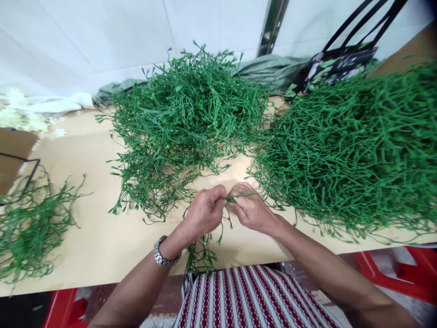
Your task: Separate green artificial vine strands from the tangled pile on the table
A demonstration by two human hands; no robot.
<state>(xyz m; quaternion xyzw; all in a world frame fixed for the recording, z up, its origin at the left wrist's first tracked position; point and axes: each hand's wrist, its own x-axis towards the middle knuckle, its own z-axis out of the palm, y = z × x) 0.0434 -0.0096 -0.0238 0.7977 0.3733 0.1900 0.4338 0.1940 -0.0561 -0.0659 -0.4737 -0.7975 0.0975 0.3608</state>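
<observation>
My left hand is closed around thin green plastic stems, with the thumb pressed on top. Close against it, my right hand pinches a green stem that runs between the two hands. Below my left hand a small bunch of stems with budded tips hangs down over the table's front edge. A loose heap of green stems lies just beyond my hands. To the right a larger, denser pile of the same stems spreads over the table.
A smaller tangle of stems lies at the left by a brown box. Pale flowers sit behind that box. A black floral bag leans near the wall. Red stools stand below the table.
</observation>
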